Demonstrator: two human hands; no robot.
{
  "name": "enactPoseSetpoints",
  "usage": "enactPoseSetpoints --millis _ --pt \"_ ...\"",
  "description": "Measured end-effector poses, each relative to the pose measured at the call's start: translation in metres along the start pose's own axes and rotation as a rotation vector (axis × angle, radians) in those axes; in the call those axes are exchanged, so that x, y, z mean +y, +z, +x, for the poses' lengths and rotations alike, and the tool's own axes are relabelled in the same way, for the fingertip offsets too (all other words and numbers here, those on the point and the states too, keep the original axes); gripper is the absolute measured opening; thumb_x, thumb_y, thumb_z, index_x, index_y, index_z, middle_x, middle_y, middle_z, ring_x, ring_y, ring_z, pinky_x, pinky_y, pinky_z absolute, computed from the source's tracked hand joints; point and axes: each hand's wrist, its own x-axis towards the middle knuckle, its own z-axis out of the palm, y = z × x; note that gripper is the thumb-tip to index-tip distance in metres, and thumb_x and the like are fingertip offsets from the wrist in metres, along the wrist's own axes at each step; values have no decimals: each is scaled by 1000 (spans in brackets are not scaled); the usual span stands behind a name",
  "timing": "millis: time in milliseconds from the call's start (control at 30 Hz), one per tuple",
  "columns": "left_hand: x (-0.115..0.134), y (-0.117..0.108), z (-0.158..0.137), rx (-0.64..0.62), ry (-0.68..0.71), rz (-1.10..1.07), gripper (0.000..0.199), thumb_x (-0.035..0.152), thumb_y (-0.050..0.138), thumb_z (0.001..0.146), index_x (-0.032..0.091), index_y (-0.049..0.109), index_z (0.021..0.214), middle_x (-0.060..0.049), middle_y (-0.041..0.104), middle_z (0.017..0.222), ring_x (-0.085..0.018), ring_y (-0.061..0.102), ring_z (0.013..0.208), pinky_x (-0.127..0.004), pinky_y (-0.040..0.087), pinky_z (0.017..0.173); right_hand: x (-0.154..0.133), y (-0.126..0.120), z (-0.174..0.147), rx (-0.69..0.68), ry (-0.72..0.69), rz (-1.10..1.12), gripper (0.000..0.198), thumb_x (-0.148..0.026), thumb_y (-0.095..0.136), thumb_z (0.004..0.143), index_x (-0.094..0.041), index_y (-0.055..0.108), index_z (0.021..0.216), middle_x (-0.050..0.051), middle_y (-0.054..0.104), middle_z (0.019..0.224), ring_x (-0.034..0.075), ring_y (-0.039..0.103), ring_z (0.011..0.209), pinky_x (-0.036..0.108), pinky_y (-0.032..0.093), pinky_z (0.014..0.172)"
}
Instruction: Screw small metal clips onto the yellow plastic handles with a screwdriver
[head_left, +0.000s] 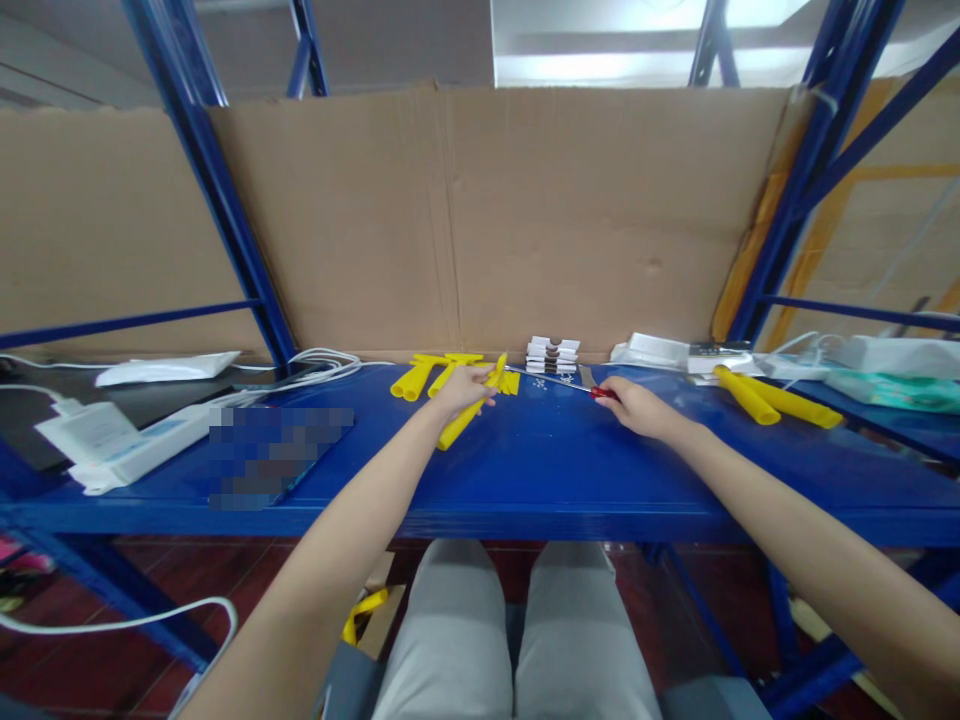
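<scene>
My left hand (466,390) is closed around a yellow plastic tube (459,428), which slants down toward the table's front. In my right hand (634,405) is a screwdriver with a red handle (604,393). Its long metal shaft (551,378) points left, and the tip is at the upper part of the held tube; whether it touches cannot be made out. More yellow tubes (411,382) lie just behind and left of my left hand. A stack of small white and dark pieces (553,355) stands between my hands, with tiny metal parts (540,382) in front of it.
The blue tabletop (525,460) is backed by a cardboard sheet (570,220) between blue posts. Two yellow tubes (780,400) lie at right, near white packets (651,352). A power strip (150,445), cables (322,368) and a blurred flat object (281,455) occupy the left.
</scene>
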Motion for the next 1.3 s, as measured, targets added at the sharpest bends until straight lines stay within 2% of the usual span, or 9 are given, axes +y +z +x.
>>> enactPoseSetpoints --millis 133,700,867,967,1133,1300 --pt "2 0 -1 1 -4 -40 63 -1 58 75 19 47 134 -12 52 134 -4 61 54 -13 41 40 -2 -1 0 -5 14 13 13 -25 47 88 -17 57 90 11 66 91 21 63 81 30 48 75" --pt "1 1 1 -4 -36 -70 64 1 58 77 18 43 137 -15 51 135 -6 63 58 -15 41 40 -4 -1 0 -26 32 42 17 -25 46 88 -15 59 92 13 66 92 22 63 84 33 47 77" --pt "2 0 -1 -48 -75 -197 65 3 57 79 15 38 140 -17 61 121 -9 65 60 -16 43 43 -5 -1 -1 -23 27 40 16 -25 46 88 -15 58 93 13 66 93 22 63 84 32 47 76" --pt "3 1 -2 -68 -92 -252 66 1 57 78 13 37 140 -18 60 123 -10 65 61 -16 44 43 -7 -2 -3 -5 17 -5 18 -26 44 89 -15 58 95 12 65 92 22 63 83 32 47 76" --pt "3 2 1 -38 -98 -234 66 1 58 77 16 40 139 -18 57 127 -10 65 59 -16 44 41 -14 -6 -8 31 -22 -106 23 -30 41 91 -16 58 97 12 66 93 23 63 83 33 47 74" --pt "4 3 0 18 -65 -174 66 0 58 76 17 42 138 -16 55 130 -6 61 50 -15 42 37 -21 -8 -11 -2 -21 -106 27 -30 37 92 -16 58 99 13 67 94 24 63 85 34 47 75"
